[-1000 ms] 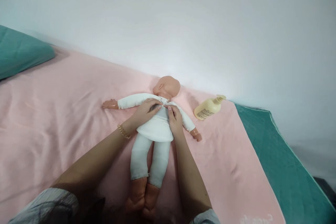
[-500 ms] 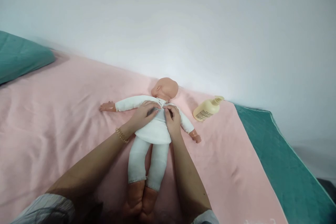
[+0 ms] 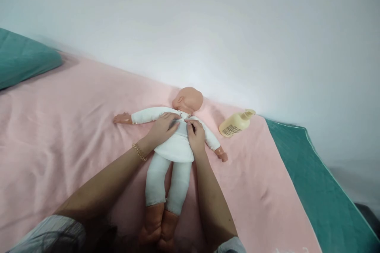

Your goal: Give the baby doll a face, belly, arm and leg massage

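A baby doll (image 3: pixel 173 148) with a white cloth body and tan plastic head, hands and feet lies stretched out on the pink sheet. Its head is turned so that an ear shows and the face is hidden. My left hand (image 3: pixel 162 129) rests on the left of its upper torso, thumb and fingers closing toward the cloth. On the other side my right hand (image 3: pixel 196 136) has curled fingers, thumb and forefinger at the same cloth. The fingertips of both hands nearly meet below the doll's neck, with a raised, shaded band of cloth between them.
A pale yellow pump bottle (image 3: pixel 236 123) leans on the pink sheet (image 3: pixel 252 189) right of the doll. Green quilted padding (image 3: pixel 308 162) shows at the right, and a green cushion-like piece (image 3: pixel 26 59) at the far left. A white wall (image 3: pixel 190 27) stands behind.
My fingertips have shifted slightly on the doll's cloth, and a small dark mark near its neck shows more plainly. The view has moved a little; doll and bottle stay in place.
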`<control>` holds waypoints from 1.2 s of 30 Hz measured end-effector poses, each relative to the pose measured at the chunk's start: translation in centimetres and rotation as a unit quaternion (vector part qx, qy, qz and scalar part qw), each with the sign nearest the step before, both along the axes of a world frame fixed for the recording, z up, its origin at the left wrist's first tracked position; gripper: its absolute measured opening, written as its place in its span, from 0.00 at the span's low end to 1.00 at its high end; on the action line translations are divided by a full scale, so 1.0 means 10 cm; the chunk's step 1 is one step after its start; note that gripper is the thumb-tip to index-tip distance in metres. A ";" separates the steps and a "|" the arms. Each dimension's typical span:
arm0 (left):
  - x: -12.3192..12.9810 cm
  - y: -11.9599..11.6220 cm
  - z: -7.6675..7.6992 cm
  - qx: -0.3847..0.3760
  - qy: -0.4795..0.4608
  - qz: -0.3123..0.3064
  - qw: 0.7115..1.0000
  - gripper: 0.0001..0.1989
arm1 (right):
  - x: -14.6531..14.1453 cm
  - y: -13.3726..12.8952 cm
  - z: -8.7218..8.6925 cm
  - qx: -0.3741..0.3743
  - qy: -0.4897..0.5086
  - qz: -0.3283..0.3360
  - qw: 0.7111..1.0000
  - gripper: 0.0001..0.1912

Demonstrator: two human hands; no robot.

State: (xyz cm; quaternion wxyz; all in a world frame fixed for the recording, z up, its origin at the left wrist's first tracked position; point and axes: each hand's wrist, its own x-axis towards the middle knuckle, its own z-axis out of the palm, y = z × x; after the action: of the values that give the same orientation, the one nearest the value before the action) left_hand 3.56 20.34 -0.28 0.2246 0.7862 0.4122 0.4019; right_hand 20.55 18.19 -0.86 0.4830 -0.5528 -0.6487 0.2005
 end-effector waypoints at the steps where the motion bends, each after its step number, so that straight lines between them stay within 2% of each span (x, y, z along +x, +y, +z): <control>1: 0.00 0.00 0.00 -0.001 0.000 0.000 1.000 0.12 | 0.00 0.00 0.00 0.002 -0.001 0.002 1.000 0.12; 10: 0.00 -0.01 -0.04 0.025 0.000 0.013 1.000 0.14 | 0.01 -0.04 -0.05 0.055 0.004 -0.014 0.998 0.14; 19: 0.00 0.00 -0.05 0.013 0.015 0.008 1.000 0.14 | 0.02 -0.02 -0.03 0.021 -0.037 -0.002 0.999 0.16; 27: 0.00 -0.04 -0.01 -0.008 0.001 0.011 1.000 0.15 | 0.00 -0.04 -0.03 0.027 -0.011 -0.009 1.000 0.15; 30: -0.03 -0.11 0.06 -0.004 -0.019 0.013 1.000 0.17 | 0.01 -0.12 0.04 0.049 0.009 -0.013 0.999 0.15; 33: -0.12 -0.22 0.24 -0.001 -0.030 -0.014 0.999 0.15 | 0.07 -0.27 0.20 0.065 0.016 -0.025 0.997 0.14; 34: -0.16 -0.26 0.32 -0.014 -0.024 -0.036 0.999 0.14 | 0.10 -0.33 0.28 0.059 0.018 -0.011 0.998 0.14; 36: -0.25 -0.34 0.51 -0.065 0.012 -0.099 0.993 0.14 | 0.16 -0.45 0.42 0.017 0.010 0.077 0.997 0.14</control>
State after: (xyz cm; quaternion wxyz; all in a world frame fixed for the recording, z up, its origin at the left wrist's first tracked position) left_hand 1.05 16.91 4.81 0.3093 0.8117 0.3601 0.3403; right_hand 22.18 13.71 3.39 0.4817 -0.4913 -0.6878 0.2314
